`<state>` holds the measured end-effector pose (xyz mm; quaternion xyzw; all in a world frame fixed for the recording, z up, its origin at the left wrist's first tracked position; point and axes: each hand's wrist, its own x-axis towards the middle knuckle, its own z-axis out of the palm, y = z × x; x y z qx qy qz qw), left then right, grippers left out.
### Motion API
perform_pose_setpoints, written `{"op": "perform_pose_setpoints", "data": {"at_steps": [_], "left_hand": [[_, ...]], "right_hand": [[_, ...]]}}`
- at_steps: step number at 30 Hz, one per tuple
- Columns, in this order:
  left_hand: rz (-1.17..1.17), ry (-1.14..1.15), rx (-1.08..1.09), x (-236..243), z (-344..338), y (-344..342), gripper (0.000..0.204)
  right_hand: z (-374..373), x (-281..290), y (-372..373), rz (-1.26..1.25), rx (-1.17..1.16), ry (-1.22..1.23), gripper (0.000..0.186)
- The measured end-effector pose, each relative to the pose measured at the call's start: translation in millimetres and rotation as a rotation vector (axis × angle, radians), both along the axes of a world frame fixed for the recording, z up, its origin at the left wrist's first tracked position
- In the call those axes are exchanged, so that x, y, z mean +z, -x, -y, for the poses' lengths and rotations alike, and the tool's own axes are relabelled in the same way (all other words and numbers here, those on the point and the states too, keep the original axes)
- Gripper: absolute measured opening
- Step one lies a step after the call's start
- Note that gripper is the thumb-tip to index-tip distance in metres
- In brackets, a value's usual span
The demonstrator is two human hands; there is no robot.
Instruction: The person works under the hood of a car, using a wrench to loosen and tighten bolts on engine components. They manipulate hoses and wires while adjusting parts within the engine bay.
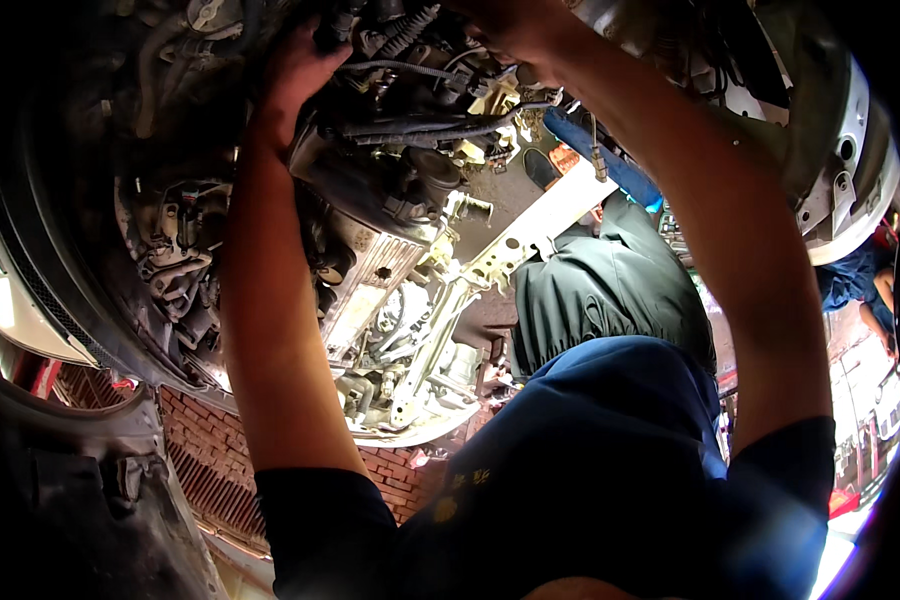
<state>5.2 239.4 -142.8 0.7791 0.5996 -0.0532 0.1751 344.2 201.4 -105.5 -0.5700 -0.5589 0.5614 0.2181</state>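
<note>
Both my bare arms reach up into a car's crowded engine bay. My left hand point(308, 62) is at the top, its fingers curled at a dark fitting point(337, 28) among hoses; what it grips is too dark to make out. My right hand point(515, 40), at the top right of centre, has its fingers bent in among shadowed parts, hiding what they hold. Between my arms are a corrugated black tube point(400, 38), black hoses point(420, 130), a finned metal part point(365, 290) and a pale, holed metal crossbar point(510, 245).
A curved body panel point(25, 305) edges the left, above a brick surface point(400, 480). At right are a metal bumper beam point(850, 160) and a person in blue point(850, 285). My dark trousers point(605, 300) and a sandal point(540, 168) show below the crossbar.
</note>
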Motion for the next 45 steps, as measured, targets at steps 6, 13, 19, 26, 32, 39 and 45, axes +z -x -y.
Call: {"op": "perform_pose_setpoints", "data": {"at_steps": [6,13,19,26,32,39,45], "left_hand": [[0.226,0.069,0.184,25.7,11.6,0.0,0.064],[0.114,0.005,0.302,38.0,18.3,-3.8,0.032],[0.36,0.299,0.145,79.0,33.5,27.2,0.027],[0.332,0.46,0.337,119.1,63.0,4.7,0.048],[0.35,0.474,0.314,92.3,76.6,15.7,0.075],[0.446,0.557,0.385,101.2,73.2,-5.5,0.047],[0.505,0.09,0.006,105.5,80.0,45.4,0.041]], "right_hand": [[58.9,37.3,-14.3,-0.172,-0.054,0.168,0.038],[121.1,36.0,-58.9,-0.245,-0.015,-0.196,0.042],[135.9,65.1,-63.6,-0.112,0.102,-0.26,0.048],[116.8,92.0,-28.0,-0.102,0.147,-0.332,0.049],[98.8,94.5,0.6,-0.015,0.117,-0.311,0.045],[92.8,99.5,0.6,0.041,0.131,-0.24,0.044],[106.3,95.2,-11.0,0.05,0.185,-0.149,0.051]]}}
